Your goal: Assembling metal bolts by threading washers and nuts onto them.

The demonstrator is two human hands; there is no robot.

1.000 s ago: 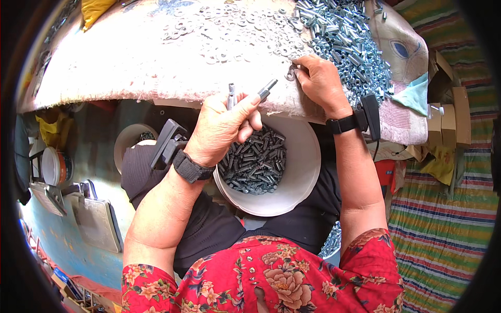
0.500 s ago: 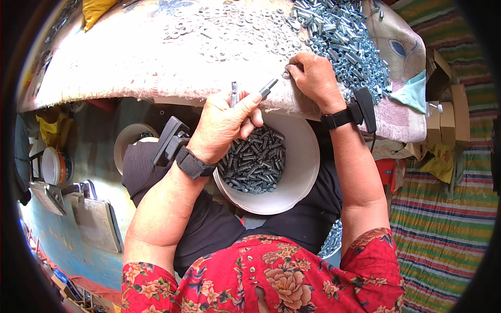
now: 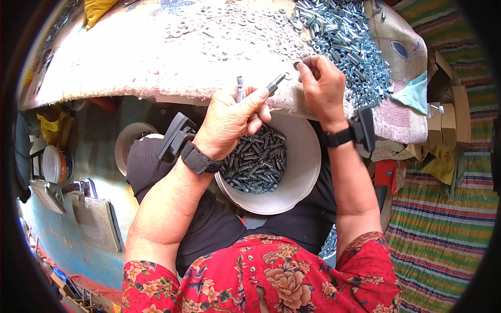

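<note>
My left hand [image 3: 229, 120] is closed around two metal pieces above the bucket. One is a dark bolt [image 3: 275, 85] with a thick body and thinner tip, pinched by thumb and finger and slanting up to the right. The other, a silver threaded bolt [image 3: 240, 89], stands up between the fingers. My right hand [image 3: 322, 91] pinches a small washer [image 3: 297, 65] seen nearly edge-on, just right of the bolt's tip. A second ring, a pale washer [image 3: 287, 76], shows right at that tip; whether it is on the bolt or lies behind it, I cannot tell.
Between my legs stands a white bucket [image 3: 305, 167] holding many dark bolts [image 3: 254, 164]. On the cloth-covered table [image 3: 120, 68] lie scattered washers [image 3: 229, 31] and, at the far right, a heap of silver sleeves and nuts [image 3: 347, 47]. Another bucket [image 3: 122, 151] sits left of my knee.
My right hand has drawn back slightly toward me and right, its fingers turned. My left hand and the bolts have shifted a little to the right. A washer now shows at the bolt's tip.
</note>
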